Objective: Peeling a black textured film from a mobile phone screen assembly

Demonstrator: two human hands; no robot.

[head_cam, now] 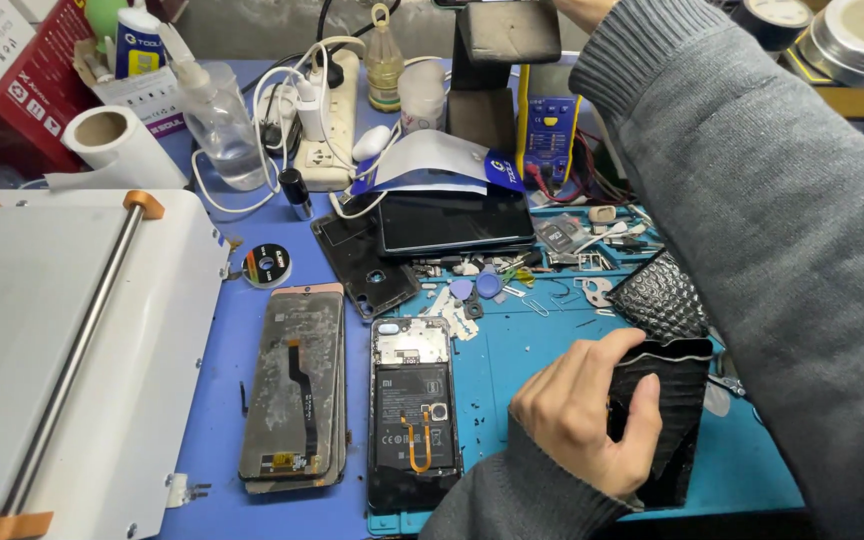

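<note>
My left hand (577, 415) is shut on a black bubble-wrap pouch (677, 400), thumb across its front, low over the blue work mat (512, 350). A second black bubble pouch (657, 295) lies just behind it. Left of my hand, a phone with its back removed (414, 410) shows its battery and orange flex cable. A stack of worn screen assemblies (292, 390) lies further left. My right arm, in a grey sleeve (752, 200), reaches to the top edge. Only the wrist (587, 10) shows, beside a black stand (502, 40); the fingers are cut off.
A white machine with a metal bar (62, 350) fills the left. Behind the phones lie a black back cover (364, 262), a dark-screened phone (455, 220), picks and small parts. Further back stand a yellow multimeter (546, 125), a power strip (324, 120), a spray bottle (220, 125) and a paper roll (117, 145).
</note>
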